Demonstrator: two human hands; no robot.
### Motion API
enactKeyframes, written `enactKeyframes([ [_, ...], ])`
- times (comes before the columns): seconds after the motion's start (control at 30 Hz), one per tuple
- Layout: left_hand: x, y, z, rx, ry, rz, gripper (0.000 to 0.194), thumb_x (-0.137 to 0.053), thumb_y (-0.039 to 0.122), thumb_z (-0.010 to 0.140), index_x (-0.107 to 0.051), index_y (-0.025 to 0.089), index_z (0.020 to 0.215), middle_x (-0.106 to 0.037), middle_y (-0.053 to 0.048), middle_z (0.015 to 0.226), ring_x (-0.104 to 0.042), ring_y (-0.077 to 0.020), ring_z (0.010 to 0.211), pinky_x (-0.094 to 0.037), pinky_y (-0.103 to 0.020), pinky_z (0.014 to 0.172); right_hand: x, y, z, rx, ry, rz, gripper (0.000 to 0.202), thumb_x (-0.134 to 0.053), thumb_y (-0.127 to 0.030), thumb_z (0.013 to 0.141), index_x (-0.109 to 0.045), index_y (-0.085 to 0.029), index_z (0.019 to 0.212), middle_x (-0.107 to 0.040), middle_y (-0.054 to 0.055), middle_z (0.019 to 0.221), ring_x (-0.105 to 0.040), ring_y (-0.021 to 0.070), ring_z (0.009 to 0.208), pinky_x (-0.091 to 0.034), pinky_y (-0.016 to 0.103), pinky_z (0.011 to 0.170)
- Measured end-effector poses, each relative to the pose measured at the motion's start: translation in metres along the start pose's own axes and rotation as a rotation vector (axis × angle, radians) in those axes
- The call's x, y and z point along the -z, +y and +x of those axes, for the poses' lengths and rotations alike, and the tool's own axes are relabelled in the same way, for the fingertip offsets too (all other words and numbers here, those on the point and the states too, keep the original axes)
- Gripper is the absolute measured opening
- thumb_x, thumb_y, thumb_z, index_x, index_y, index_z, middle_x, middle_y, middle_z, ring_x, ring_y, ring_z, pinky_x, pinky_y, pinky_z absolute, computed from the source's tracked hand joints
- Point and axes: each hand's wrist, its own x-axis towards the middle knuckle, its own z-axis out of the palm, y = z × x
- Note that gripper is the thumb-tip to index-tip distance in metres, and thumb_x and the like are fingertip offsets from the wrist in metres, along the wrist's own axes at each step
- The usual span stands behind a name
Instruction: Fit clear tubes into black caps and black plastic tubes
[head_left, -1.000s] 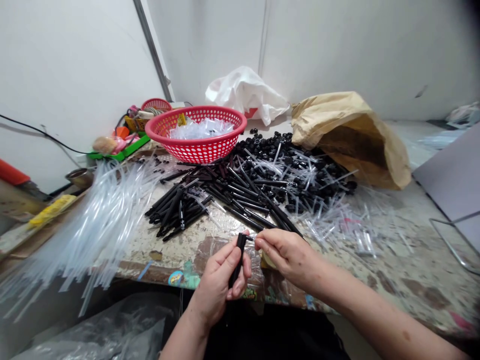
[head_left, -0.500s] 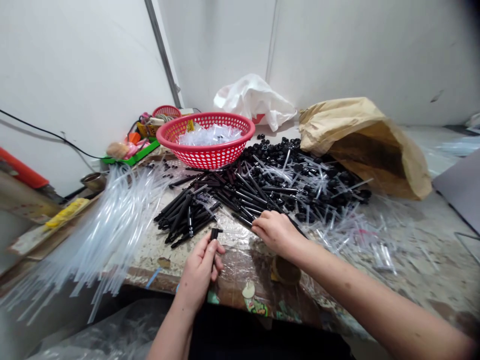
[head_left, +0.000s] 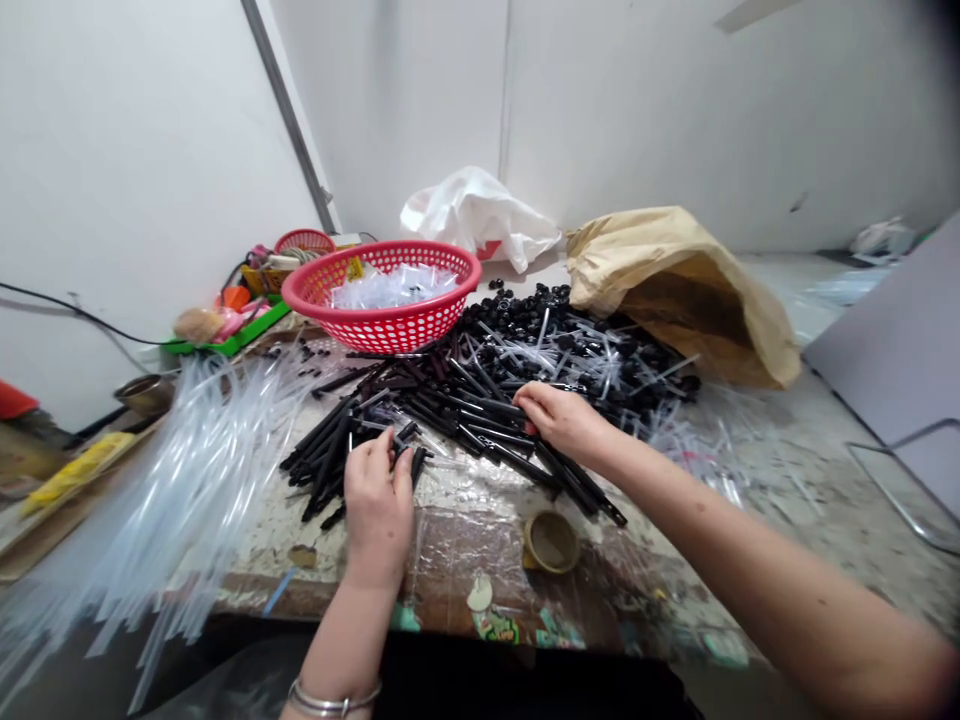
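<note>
My left hand (head_left: 379, 500) is at the near edge of the left pile of slim black plastic tubes (head_left: 322, 455). Its fingers curl round a black tube (head_left: 406, 432) whose end shows beside the fingertips; the rest is hidden. My right hand (head_left: 562, 422) reaches over the larger heap of black tubes (head_left: 487, 430), thumb and fingers pinched together among them. What lies in that pinch is too covered to make out. Behind the right hand, short clear tubes (head_left: 600, 365) lie mixed with small black parts (head_left: 536, 305).
A red perforated basket (head_left: 382, 325) holds clear pieces. An open brown paper bag (head_left: 675, 250) lies at the back right, near a white plastic bag (head_left: 480, 210). Long clear tubes (head_left: 187, 480) overhang the left front edge. A tape roll (head_left: 553, 542) sits at the front.
My left hand has moved forward onto the left pile with the black tube. My right hand remains at the larger heap, now nearer its middle. The view has shifted right.
</note>
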Motion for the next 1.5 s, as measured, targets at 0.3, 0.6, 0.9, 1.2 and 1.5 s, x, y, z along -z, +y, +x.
enactKeyframes([
  [0.3,-0.020,0.062,-0.018,-0.575,-0.456,-0.140,0.053,-0.045,0.017,0.089,-0.031,0.024,0.139,-0.063,-0.010,0.109,-0.057,-0.0213,0.100,-0.046,-0.036,0.087,0.024,-0.025,-0.075,0.114,-0.086,0.363,0.024,-0.034,-0.029,0.092,-0.055,-0.018,0.088,-0.061,0.001,0.073,-0.054,0.0108,0.061,-0.038,0.022,0.056],
  [0.6,-0.014,0.041,-0.038,0.593,-0.514,-0.739,0.057,-0.055,0.040,0.083,-0.035,0.031,0.136,-0.054,0.003,0.079,-0.039,-0.0045,0.048,-0.034,-0.015,0.042,-0.008,0.092,-0.102,0.003,0.112,-0.286,0.016,-0.052,-0.016,0.082,-0.068,-0.018,0.083,-0.062,0.008,0.087,-0.049,0.0209,0.084,-0.038,0.031,0.073],
  [0.9,-0.008,0.043,-0.044,0.834,-0.599,-0.946,0.041,-0.061,0.036,0.078,-0.056,0.013,0.111,-0.063,-0.006,0.081,-0.051,-0.0057,0.054,-0.041,-0.015,0.049,0.002,0.100,-0.081,-0.081,0.155,-0.427,0.021,-0.046,-0.019,0.085,-0.067,-0.019,0.086,-0.067,0.008,0.088,-0.057,0.0213,0.083,-0.039,0.030,0.070],
  [1.2,-0.003,0.051,-0.054,0.891,-0.536,-0.948,0.046,-0.063,0.038,0.076,-0.054,0.016,0.116,-0.058,0.000,0.074,-0.047,-0.0063,0.053,-0.040,-0.015,0.043,0.008,0.030,-0.104,0.230,-0.005,0.111,0.024,-0.044,-0.024,0.088,-0.067,-0.020,0.093,-0.068,0.005,0.083,-0.058,0.0155,0.076,-0.041,0.027,0.068],
  [1.5,-0.002,0.059,-0.059,0.887,-0.569,-0.932,0.048,-0.063,0.036,0.076,-0.054,0.016,0.118,-0.061,-0.004,0.083,-0.044,-0.0038,0.048,-0.028,-0.011,0.034,-0.006,0.019,-0.121,0.300,-0.020,-0.289,0.022,-0.047,-0.021,0.086,-0.061,-0.019,0.070,-0.064,0.001,0.065,-0.050,0.0148,0.066,-0.022,0.032,0.065],
])
